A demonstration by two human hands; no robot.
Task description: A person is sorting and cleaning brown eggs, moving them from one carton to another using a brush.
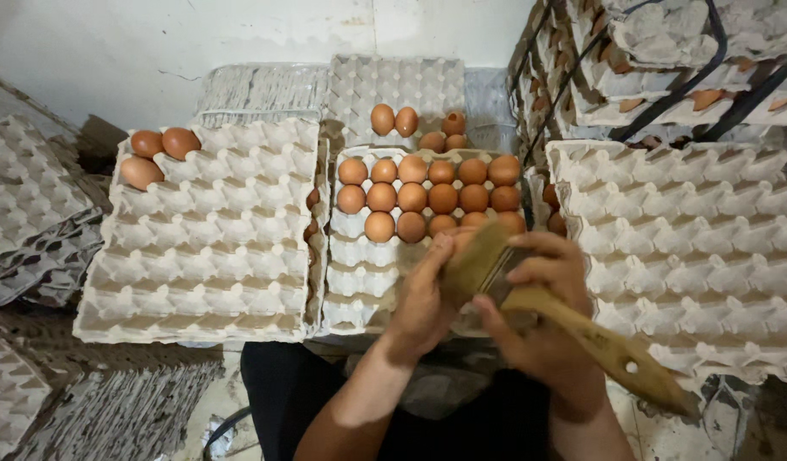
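My right hand (543,312) grips a wooden-handled brush (611,350) whose bristles (474,260) point up and left. My left hand (423,299) is curled against the bristles and holds something there; it looks like a brown egg, mostly hidden by my fingers. Both hands hover over the near edge of a grey pulp egg tray (355,286) in the middle, whose far rows hold several brown eggs (427,196).
A tray stack (205,248) on the left carries three eggs (158,154) at its far corner. An unfilled tray stack (692,248) stands right. Behind lies a tray with several eggs (410,124). More stacks of trays line both sides, and a rack (667,68) is at back right.
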